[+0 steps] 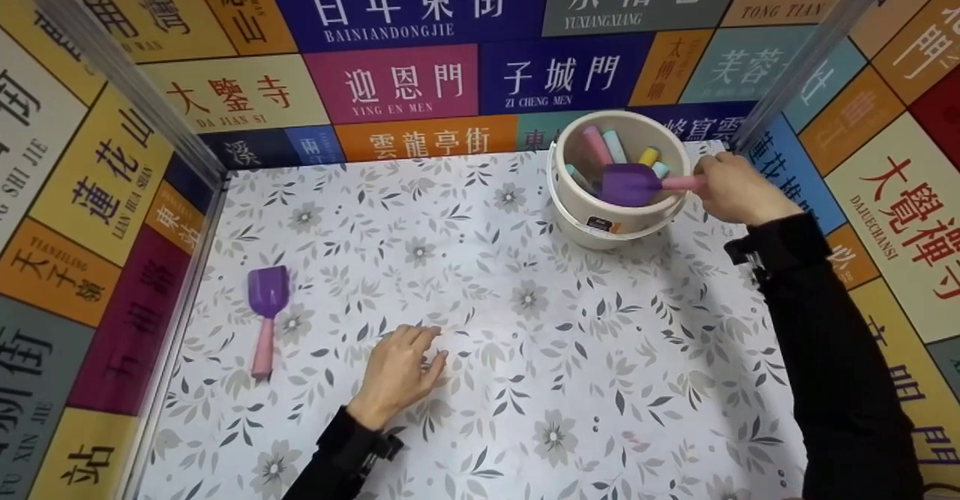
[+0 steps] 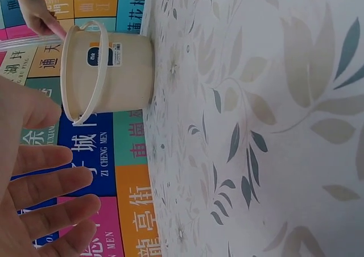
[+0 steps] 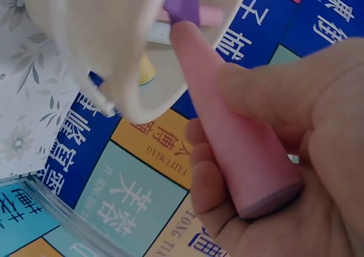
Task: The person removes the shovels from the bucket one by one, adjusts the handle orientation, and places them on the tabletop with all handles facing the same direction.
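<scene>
A cream bucket [image 1: 592, 215] [image 2: 128, 69] [image 3: 74, 35] stands at the back right of the floral table, with several pastel handles inside. My right hand [image 1: 724, 185] [image 3: 284, 171] grips the pink handle of a purple scoop [image 1: 628, 183] [image 3: 239, 149], whose blade hangs over the bucket's mouth. A second purple scoop [image 1: 266, 312] with a pink handle lies on the table at the left. My left hand [image 1: 397, 372] [image 2: 40, 200] rests on the table near the front middle, fingers relaxed and holding nothing, a short way right of that scoop.
The floral table [image 1: 525, 350] is boxed in by walls of coloured sign panels [image 1: 390, 83] on the left, back and right, with metal corner posts [image 1: 112, 64]. Black sleeves [image 1: 832, 350] cover both forearms.
</scene>
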A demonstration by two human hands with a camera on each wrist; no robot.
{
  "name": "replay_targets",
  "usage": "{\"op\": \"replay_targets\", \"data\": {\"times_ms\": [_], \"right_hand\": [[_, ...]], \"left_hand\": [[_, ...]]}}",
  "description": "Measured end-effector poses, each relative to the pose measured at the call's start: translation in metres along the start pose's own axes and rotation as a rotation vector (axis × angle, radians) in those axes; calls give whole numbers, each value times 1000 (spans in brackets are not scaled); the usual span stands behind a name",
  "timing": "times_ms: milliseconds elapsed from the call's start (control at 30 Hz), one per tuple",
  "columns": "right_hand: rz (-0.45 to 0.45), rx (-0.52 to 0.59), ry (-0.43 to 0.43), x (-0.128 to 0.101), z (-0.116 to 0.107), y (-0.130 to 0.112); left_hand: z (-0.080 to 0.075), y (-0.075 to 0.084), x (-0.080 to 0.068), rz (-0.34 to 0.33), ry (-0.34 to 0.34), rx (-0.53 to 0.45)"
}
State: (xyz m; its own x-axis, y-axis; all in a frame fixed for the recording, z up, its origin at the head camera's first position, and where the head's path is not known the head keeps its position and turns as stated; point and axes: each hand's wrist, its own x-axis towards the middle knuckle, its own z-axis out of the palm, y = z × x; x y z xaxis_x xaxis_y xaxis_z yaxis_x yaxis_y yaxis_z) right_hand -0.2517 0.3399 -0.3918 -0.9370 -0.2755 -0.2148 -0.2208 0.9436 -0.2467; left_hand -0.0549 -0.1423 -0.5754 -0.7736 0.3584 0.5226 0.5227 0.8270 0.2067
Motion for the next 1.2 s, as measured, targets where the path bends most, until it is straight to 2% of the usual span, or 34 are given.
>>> {"op": "replay_targets", "data": {"times_ms": [100, 167, 233, 367, 467, 600, 767, 1033, 1200], "right_hand": [[14, 76, 84, -17, 13, 10], [17, 137, 173, -29, 26, 15], [8, 195, 308, -38, 44, 18], [-49, 280, 651, -48, 89, 17], [-71, 335, 825, -50, 119, 12], [-56, 400, 907, -54, 147, 4], [-81, 437, 982, -58, 168, -6], [-135, 483, 1063, -57, 180, -22], [-192, 503, 1093, -53, 183, -34]], "left_hand": [[-2, 0, 2, 0, 9, -4], [-2, 0, 2, 1, 18, -7], [-3, 0, 2, 0, 30, -13], [-4, -1, 2, -7, 51, -30], [-3, -1, 2, -15, 63, -44], [-1, 0, 2, -31, 89, -70], [1, 1, 3, -54, 133, -105], [-4, 1, 15, -92, 203, -158], [-6, 4, 28, -134, 226, -207]]}}
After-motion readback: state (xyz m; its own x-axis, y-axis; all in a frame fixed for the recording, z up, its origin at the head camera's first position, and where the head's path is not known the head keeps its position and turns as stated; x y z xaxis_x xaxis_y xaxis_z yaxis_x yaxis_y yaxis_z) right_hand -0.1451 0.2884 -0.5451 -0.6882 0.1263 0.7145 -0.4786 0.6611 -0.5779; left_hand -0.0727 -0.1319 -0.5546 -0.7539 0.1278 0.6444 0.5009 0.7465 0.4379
